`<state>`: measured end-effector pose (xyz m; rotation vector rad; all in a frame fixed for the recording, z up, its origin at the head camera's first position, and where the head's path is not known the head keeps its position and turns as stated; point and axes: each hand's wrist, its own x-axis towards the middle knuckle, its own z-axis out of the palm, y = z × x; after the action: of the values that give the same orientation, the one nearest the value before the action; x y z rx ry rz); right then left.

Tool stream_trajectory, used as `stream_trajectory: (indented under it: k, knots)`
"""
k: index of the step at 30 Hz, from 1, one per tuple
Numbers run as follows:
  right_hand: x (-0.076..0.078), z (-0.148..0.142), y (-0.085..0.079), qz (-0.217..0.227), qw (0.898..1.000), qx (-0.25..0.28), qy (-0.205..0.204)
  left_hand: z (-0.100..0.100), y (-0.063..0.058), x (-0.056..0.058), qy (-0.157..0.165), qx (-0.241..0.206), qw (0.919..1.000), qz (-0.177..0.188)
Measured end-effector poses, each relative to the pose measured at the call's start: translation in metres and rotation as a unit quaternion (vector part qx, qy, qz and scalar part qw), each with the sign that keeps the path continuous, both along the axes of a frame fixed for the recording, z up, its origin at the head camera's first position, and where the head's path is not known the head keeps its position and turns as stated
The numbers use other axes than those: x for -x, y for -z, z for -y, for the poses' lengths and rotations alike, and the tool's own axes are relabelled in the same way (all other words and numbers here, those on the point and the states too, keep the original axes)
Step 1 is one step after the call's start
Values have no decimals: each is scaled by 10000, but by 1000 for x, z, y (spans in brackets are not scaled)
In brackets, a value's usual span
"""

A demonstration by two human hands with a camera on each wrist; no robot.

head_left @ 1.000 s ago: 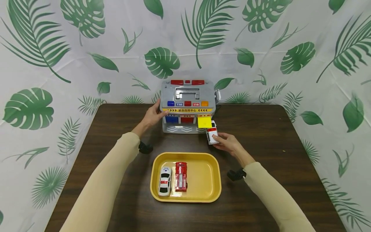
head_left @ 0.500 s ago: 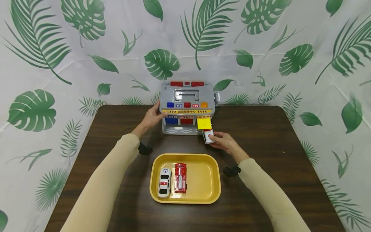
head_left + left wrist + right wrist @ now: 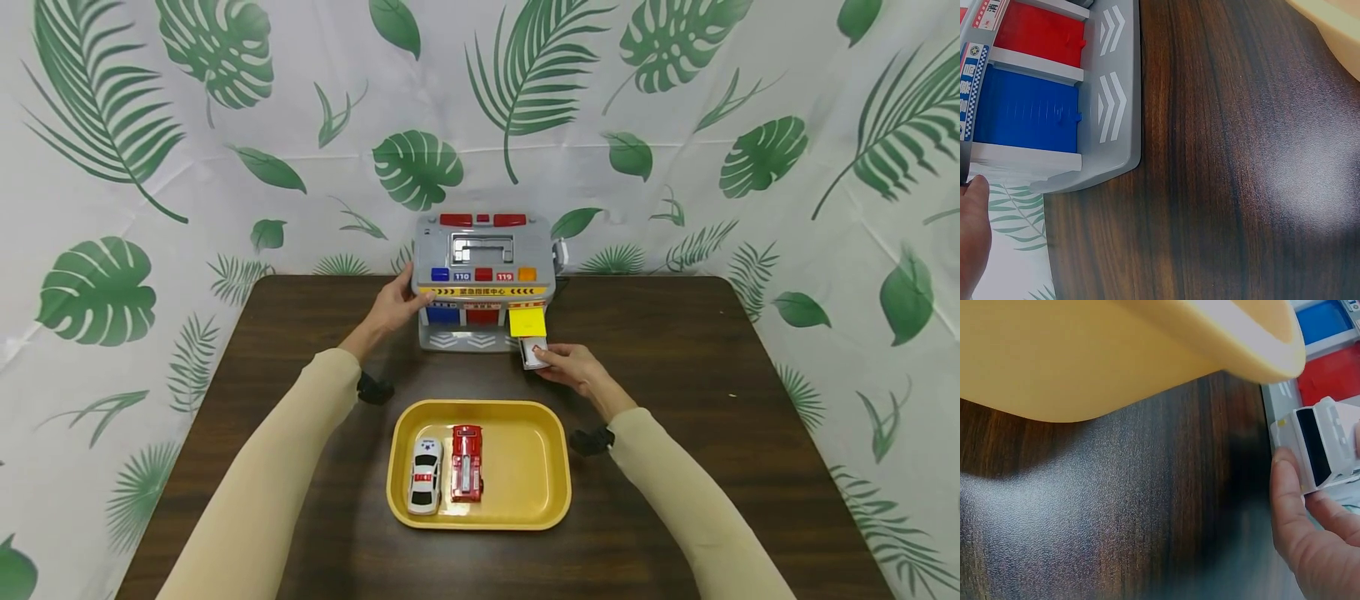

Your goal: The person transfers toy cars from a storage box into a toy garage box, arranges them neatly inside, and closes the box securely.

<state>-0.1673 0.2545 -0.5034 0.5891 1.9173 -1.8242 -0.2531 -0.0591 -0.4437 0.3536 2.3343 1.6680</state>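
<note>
The right hand (image 3: 572, 367) pinches a white toy car (image 3: 533, 355) in its grip, partly under the yellow flap (image 3: 528, 322) of the toy garage (image 3: 483, 292); the left hand (image 3: 392, 307) grips the garage's left edge above the table (image 3: 660, 333).

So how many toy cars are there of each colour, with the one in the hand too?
White: 2 (the white car in the yellow tray, and the white vehicle held by the right hand)
Red: 1 (the red truck, also in the tray)
Total: 3
</note>
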Motion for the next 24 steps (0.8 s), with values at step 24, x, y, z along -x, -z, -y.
stream_trajectory:
  k: [24]
  knots:
    - [5,7,-1,23,9978,465,471,1,14,9,-67,60,9999,-111]
